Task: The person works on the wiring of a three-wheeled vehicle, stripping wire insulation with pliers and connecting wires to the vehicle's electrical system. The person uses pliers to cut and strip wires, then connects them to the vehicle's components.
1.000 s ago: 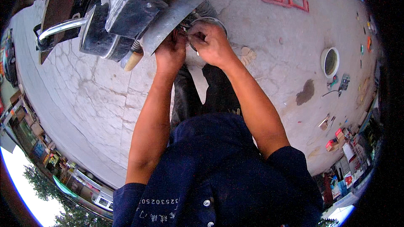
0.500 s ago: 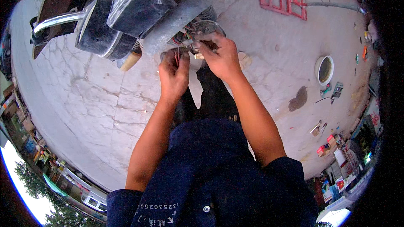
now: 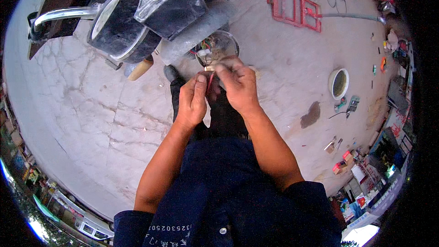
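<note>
Head view: left hand (image 3: 193, 99), fingers pinching a red wire (image 3: 211, 81); right hand (image 3: 241, 89), fingers curled beside a pale connector (image 3: 209, 68), grip unclear; round housing (image 3: 231, 42) on the far side.

"What's underfoot?"
"A pale floor (image 3: 82, 146), cracked toward nine o'clock from the middle of the view."
"And lying on it?"
"A red metal frame (image 3: 300, 11) at one o'clock, a white bucket (image 3: 331, 84) at half past two."
"Near the bucket?"
"A small greyish tool (image 3: 353, 104) at three, beside a dark patch (image 3: 311, 115)."
"Further round?"
"Red boxes (image 3: 339, 168), nearly four o'clock."
</note>
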A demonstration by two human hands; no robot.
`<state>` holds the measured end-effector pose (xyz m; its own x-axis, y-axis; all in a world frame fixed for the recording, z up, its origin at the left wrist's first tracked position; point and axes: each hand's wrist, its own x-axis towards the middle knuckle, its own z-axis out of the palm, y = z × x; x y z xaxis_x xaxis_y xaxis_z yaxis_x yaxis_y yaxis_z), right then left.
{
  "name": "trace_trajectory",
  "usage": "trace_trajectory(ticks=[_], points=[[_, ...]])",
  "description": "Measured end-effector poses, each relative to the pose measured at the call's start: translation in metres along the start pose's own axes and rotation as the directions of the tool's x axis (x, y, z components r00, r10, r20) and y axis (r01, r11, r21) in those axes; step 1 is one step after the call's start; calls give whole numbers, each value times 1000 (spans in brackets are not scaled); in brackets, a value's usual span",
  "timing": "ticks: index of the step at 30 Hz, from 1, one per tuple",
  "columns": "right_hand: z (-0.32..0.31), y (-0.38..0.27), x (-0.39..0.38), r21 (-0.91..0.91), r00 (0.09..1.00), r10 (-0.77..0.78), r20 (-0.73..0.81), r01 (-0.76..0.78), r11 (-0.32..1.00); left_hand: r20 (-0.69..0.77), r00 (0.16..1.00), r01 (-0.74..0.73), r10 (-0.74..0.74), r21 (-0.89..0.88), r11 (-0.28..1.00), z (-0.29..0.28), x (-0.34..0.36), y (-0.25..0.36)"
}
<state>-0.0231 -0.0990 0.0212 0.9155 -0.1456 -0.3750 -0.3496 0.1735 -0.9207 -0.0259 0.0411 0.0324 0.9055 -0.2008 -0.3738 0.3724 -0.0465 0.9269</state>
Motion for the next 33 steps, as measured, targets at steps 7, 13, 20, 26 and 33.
trace_trajectory(ticks=[7,13,20,26,33], points=[[-22,-31,10,56,978,149,149,-158,986,-186,981,47,-49,-13,999,8,26,10],[-18,-40,20,-188,993,86,84,-69,980,-350,935,1,-61,-169,986,21,55,0],[-21,-24,40,-495,993,-112,47,120,861,-380,919,-48,-104,-370,928,26,69,-10],[-12,-23,53,-615,930,-277,241,367,698,-380,925,-113,21,-220,969,17,67,-14],[-6,-49,59,-748,952,-185,242,305,590,-374,917,-195,138,-119,974,13,71,-20]])
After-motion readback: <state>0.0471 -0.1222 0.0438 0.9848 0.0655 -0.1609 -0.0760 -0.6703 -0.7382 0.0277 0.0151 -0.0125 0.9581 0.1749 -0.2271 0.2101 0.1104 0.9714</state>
